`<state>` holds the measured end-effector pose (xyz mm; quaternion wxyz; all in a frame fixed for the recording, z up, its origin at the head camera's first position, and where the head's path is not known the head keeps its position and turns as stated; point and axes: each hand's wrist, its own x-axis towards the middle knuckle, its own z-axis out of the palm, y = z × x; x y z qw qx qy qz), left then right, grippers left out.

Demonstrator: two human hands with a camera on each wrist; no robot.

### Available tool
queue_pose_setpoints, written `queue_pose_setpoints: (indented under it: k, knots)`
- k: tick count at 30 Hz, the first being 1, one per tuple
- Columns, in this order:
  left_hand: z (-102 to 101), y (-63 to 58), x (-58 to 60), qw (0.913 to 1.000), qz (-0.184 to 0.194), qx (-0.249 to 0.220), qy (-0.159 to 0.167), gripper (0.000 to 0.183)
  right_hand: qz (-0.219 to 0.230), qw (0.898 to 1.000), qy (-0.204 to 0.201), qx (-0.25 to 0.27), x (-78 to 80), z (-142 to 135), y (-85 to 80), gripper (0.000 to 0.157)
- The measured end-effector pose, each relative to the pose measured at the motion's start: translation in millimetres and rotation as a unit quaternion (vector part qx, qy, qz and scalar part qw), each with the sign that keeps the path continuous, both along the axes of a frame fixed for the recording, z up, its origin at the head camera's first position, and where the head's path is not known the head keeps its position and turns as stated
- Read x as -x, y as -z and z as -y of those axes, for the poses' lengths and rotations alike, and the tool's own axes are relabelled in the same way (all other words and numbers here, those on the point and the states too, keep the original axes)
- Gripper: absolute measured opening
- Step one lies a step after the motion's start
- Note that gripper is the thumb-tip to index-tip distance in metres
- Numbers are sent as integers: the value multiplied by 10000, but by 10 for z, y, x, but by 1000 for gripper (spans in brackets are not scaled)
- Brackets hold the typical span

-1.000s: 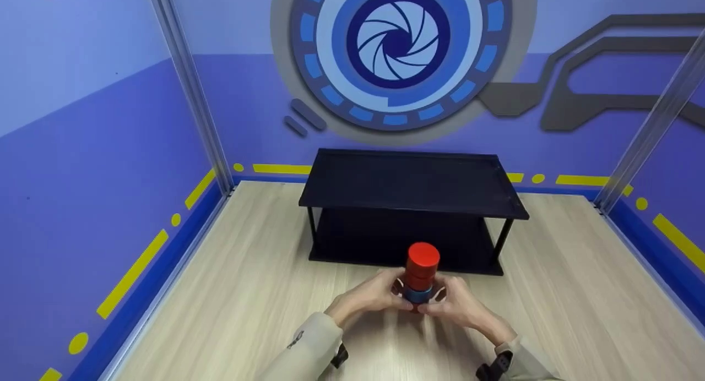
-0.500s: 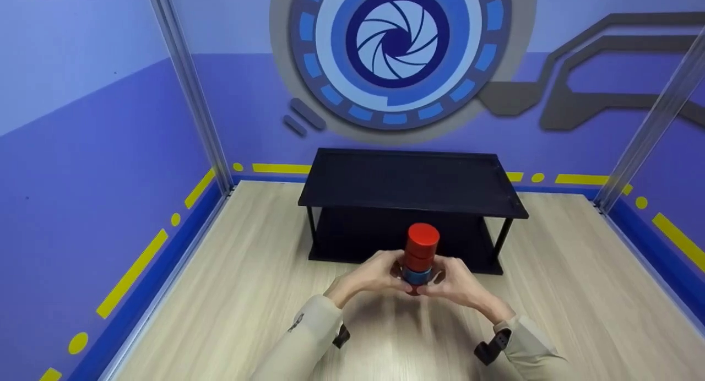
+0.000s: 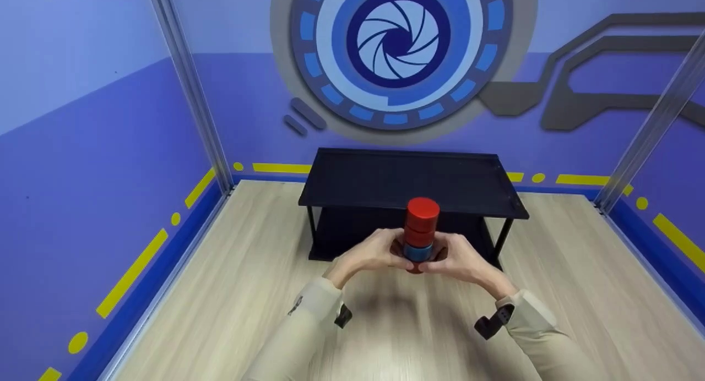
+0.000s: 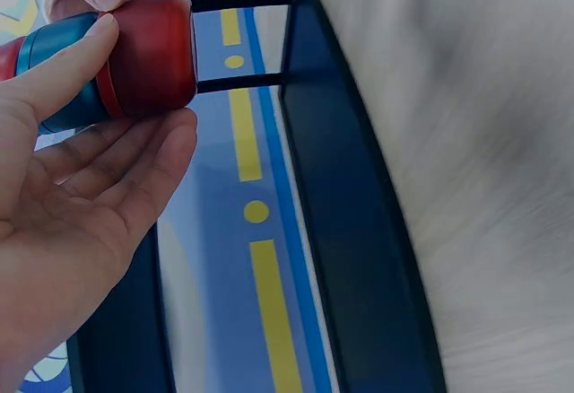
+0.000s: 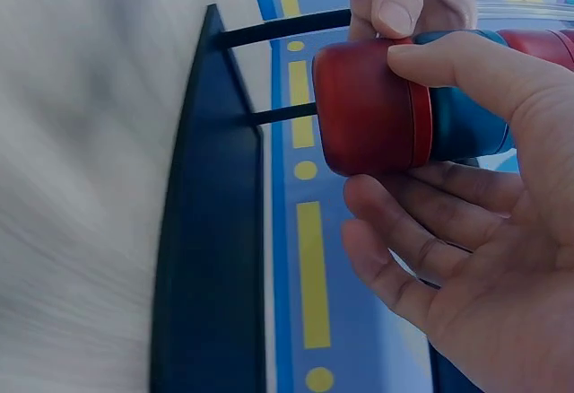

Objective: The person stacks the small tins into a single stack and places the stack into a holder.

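Both hands hold an upright stack of shiny round tins (image 3: 422, 222), red at the top and bottom with a blue band between, raised off the table before the shelf. My left hand (image 3: 376, 251) grips the lower part from the left, and my right hand (image 3: 459, 258) from the right. In the left wrist view, the thumb of the left hand (image 4: 81, 205) lies across the blue part onto the red bottom tin (image 4: 154, 56). The right wrist view has the right hand's thumb (image 5: 466, 63) on the bottom tin, fingers curved behind it.
A black two-tier shelf (image 3: 380, 177) stands at the back of the wooden table (image 3: 264, 260), close to the patterned rear wall (image 3: 242, 105). The stack's top overlaps the upper tier's front edge in the head view. Side walls flank the table.
Both hands have lifted the stack of tins from low in front of the shelf to about the upper tier's front edge in the head view. The shelf has not moved.
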<state>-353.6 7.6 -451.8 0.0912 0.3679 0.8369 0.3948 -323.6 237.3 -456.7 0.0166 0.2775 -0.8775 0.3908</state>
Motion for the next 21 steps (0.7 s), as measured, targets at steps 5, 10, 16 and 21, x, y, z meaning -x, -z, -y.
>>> queue_pose_setpoints:
  k: [5,10,16,21]
  knots:
    - [8,-110,51,9999,-51,60,-75,51,-87,9999,17,-99,53,13,-118,44]
    - [27,-218,88,9999,-36,82,-69,51,-33,10000,27,-81,96,24,-209,46]
    - [52,-334,129,9998,-135,43,-130,49,31,10000,21,-65,141,52,-324,49]
    - [56,-418,159,9997,-180,41,-163,49,-6,10000,5,-73,187,45,-411,47]
